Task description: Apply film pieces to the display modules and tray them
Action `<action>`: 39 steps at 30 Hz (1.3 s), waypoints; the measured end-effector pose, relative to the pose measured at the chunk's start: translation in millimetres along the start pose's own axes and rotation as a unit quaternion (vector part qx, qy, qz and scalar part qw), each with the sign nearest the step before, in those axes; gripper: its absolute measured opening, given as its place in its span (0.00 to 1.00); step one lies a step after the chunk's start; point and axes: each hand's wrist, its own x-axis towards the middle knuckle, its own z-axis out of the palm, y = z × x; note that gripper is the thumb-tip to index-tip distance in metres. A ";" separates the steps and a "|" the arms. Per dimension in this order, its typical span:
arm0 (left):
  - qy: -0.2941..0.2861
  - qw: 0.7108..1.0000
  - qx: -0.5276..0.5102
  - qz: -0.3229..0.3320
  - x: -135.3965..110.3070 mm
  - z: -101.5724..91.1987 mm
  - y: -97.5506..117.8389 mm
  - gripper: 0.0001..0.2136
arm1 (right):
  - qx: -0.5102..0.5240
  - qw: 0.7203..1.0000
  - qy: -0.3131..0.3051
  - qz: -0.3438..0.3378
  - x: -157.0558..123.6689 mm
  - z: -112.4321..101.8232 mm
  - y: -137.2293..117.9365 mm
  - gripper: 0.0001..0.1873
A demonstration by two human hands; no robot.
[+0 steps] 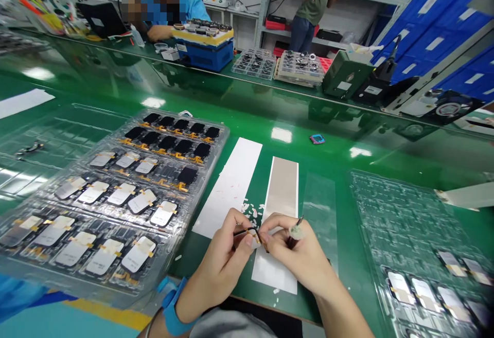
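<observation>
1. Recording no legible brand or lettering: the white labels on the blue storage bins [436, 19] at the far right and the pale labels on the display panels [139, 254] are too small to read.
2. Left hand [222, 258]: raised near the front edge of the green worktop [339, 286], wrist angled in, a blue wrist strap [170, 307] around it. Thumb and forefinger are clamped on a thin black-and-gold strip [247, 231].
3. Right hand [297, 250]: raised beside the left, fingers curled around a pale-tipped stick [296, 231] that points up and away. The hands are together, fingertips almost meeting at the strip.
4. The strip sits above a white sheet [227, 186] and a tan film strip [281, 189], with small white scraps [251, 212] scattered between them.
5. A clear blister tray [206, 132] of panels with gold tails lies toward the left edge, just beside the left hand. A second clear tray [401, 219] lies toward the right edge, well apart from the right hand.
6. Across the far edge, a co-worker's hand [158, 33] rests beside a blue box with a yellow top [203, 45].
</observation>
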 end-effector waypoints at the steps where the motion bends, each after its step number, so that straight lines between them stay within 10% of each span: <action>1: -0.002 1.000 0.004 0.001 0.0 -0.2 -0.2 0.09 | 0.001 1.000 0.002 0.000 0.5 0.0 0.9 0.12; 39: -0.060 0.997 -0.018 -0.043 7.0 -0.1 8.3 0.10 | 0.034 0.999 0.026 0.024 6.5 0.1 3.0 0.15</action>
